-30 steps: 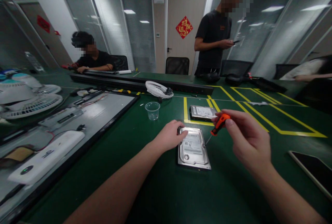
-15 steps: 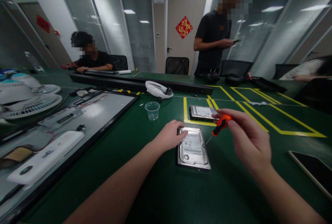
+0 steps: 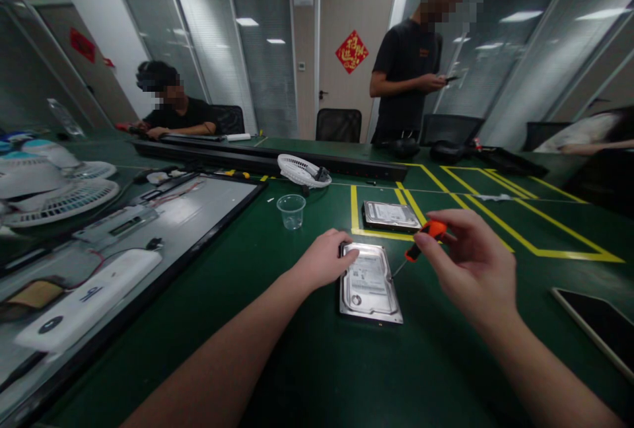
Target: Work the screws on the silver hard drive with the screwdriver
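Note:
A silver hard drive (image 3: 369,286) lies label up on the green table in front of me. My left hand (image 3: 329,259) grips its upper left edge, thumb on the top face and fingers over the side. In my right hand (image 3: 475,256) is a screwdriver (image 3: 432,232) with an orange and black handle, pinched between thumb and fingers. Its shaft slants down to the left, and the tip touches the drive's right edge. Just beyond lies a second hard drive (image 3: 391,214) inside a yellow tape outline.
A clear plastic cup (image 3: 291,211) stands left of the second drive, with a white fan grille (image 3: 303,172) behind it. A large panel (image 3: 198,216) bearing a white power strip (image 3: 89,299) fills the left. A phone (image 3: 594,325) lies at right. Two people are across the table.
My right hand's fingers have shifted round the screwdriver handle, its thumb moving left, and the handle has turned. The tip stays at the drive's edge; my left hand has not moved.

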### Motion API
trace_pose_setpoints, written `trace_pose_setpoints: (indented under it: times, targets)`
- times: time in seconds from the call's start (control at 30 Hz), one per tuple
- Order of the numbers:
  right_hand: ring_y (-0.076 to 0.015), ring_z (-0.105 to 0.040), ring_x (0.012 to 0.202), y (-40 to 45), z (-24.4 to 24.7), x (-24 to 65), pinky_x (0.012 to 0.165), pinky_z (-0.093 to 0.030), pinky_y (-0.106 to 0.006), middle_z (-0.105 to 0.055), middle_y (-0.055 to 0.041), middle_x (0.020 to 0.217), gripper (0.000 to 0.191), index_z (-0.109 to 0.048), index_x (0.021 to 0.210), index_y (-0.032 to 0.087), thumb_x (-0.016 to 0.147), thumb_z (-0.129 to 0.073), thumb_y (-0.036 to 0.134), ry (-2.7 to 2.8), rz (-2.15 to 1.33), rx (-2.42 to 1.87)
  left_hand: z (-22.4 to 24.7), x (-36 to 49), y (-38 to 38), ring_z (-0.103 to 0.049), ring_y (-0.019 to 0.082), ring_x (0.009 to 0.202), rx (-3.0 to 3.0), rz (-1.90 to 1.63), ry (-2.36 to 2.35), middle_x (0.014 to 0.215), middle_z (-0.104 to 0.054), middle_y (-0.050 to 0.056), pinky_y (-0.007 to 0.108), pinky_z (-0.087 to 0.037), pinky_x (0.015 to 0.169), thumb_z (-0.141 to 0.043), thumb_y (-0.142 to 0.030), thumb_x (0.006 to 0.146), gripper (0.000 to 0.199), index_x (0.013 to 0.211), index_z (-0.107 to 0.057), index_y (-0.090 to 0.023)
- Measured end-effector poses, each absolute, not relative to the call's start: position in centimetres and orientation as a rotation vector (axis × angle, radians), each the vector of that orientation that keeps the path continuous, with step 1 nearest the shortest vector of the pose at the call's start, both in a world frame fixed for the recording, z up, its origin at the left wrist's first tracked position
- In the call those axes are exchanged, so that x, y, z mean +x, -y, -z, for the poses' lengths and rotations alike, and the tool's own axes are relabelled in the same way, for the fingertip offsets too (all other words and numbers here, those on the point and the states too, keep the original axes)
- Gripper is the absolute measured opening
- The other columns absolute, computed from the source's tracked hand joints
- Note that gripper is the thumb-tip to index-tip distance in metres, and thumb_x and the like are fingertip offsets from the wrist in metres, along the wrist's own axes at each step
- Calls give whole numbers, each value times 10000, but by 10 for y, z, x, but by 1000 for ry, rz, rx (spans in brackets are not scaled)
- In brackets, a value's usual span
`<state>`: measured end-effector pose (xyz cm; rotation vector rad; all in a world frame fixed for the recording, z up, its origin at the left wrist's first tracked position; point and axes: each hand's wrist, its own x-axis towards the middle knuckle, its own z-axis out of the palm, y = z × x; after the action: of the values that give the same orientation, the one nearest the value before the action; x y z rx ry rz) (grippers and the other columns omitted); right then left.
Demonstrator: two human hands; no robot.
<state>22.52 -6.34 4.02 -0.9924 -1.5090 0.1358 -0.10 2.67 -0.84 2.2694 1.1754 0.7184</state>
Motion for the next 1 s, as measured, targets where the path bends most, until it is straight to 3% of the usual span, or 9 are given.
trace_pose_setpoints:
  times: [0.2, 0.37, 0.53, 0.77, 1.0]
  targets:
    - [-212, -742, 1052, 73, -44, 219, 918, -627, -366, -740, -88, 1190, 252, -711, 1245, 256, 1015, -609, 238, 1500, -274, -963, 7, -1, -26, -647, 219, 891, 2265, -706, -1182, 1054, -667, 85, 352, -521, 837, -621, -406, 953, 337, 1161, -739, -169]
    - [-208, -731, 988, 67, -40, 220, 896, -633, -370, -730, -51, 1087, 301, -704, 1207, 282, 917, -748, 213, 1479, -208, -977, 8, -1, -26, -644, 213, 876, 2256, -709, -1186, 1061, -669, 83, 351, -523, 834, -621, -416, 955, 332, 1150, -739, -174]
    - [-210, -690, 1011, 64, -40, 225, 868, -624, -361, -693, -48, 1097, 278, -720, 1173, 299, 910, -756, 218, 1563, -113, -1018, 8, -1, -26, -647, 215, 877, 2253, -708, -1176, 1062, -666, 86, 349, -524, 824, -616, -424, 959, 347, 1160, -736, -168]
    - [-227, -729, 1130, 74, -47, 220, 973, -622, -404, -743, -77, 1225, 286, -703, 1284, 281, 1033, -571, 241, 1539, -283, -970, 6, -1, -26, -651, 227, 912, 2275, -706, -1181, 1053, -670, 91, 349, -522, 830, -617, -414, 961, 330, 1143, -742, -169]
    - [-219, -735, 993, 65, -39, 220, 906, -636, -391, -721, -56, 1086, 316, -692, 1209, 276, 905, -759, 221, 1481, -229, -989, 8, -1, -26, -653, 227, 917, 2272, -731, -1173, 1061, -674, 90, 351, -523, 845, -624, -407, 955, 333, 1146, -740, -161]
